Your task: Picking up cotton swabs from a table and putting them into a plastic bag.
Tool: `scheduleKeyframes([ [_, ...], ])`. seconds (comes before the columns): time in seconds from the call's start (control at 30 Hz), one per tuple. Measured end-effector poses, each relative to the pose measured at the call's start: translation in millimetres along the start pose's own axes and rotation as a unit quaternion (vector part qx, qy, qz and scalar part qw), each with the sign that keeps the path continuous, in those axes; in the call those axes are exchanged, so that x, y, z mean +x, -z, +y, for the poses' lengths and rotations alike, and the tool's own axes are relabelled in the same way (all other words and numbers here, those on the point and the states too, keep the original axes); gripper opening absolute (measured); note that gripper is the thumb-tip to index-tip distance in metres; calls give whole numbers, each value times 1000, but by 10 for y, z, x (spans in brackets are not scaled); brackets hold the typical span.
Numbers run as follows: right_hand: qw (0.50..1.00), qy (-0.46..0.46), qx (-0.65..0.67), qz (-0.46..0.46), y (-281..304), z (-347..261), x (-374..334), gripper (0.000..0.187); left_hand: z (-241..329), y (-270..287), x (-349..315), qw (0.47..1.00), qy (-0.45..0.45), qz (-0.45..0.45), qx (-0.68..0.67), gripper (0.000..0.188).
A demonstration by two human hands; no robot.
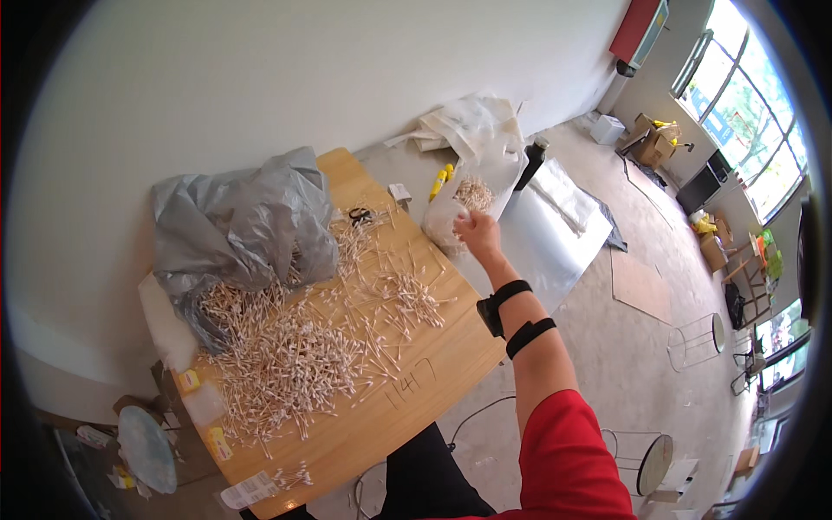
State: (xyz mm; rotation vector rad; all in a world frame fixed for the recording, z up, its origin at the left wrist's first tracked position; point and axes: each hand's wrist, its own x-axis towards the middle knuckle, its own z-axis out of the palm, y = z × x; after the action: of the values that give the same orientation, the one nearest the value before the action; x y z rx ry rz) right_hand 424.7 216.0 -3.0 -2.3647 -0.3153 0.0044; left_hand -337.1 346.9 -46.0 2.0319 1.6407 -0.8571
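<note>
My right hand [478, 232] reaches out past the far right edge of the wooden table [416, 399] and holds a bunch of cotton swabs [474, 192] at the mouth of a clear plastic bag [451, 212]. A black band wraps that wrist. A large heap of loose cotton swabs [295, 347] covers the table top. A crumpled grey plastic bag [238, 225] lies at the table's back left with swabs spilling from under it. My left hand is out of sight.
Scissors [361, 214] lie near the table's far edge. Small yellow packets [217, 442] and a label sit at the near left. White bags [472, 126], a black bottle [533, 156] and clear sheeting [555, 225] lie on the floor. Wire stools [693, 338] stand to the right.
</note>
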Motion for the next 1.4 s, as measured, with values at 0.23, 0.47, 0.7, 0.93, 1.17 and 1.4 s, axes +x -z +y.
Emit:
scheduleKeyframes([
  [0.23,924,147,-112,334,853,-207,268,17,-118,-217,232,999,-22,18,-39,108],
  [0.47,951,147,-89,256,977,107,138,18,-216,-354,316,995,-51,88,17,93],
  [0.7,959,148,-78,231,1042,-209,118,17,-315,-607,434,978,-117,103,-138,96],
  [0.93,871,467,-135,71,-126,-520,-1227,15,-241,-558,374,976,-111,114,-152,96],
  [1.17,931,338,95,-96,-1213,-283,-2585,17,75,-201,133,992,-38,70,-102,90],
  [1.4,934,320,132,-91,-1645,-914,-2764,62,866,605,-29,913,-253,290,-135,46],
])
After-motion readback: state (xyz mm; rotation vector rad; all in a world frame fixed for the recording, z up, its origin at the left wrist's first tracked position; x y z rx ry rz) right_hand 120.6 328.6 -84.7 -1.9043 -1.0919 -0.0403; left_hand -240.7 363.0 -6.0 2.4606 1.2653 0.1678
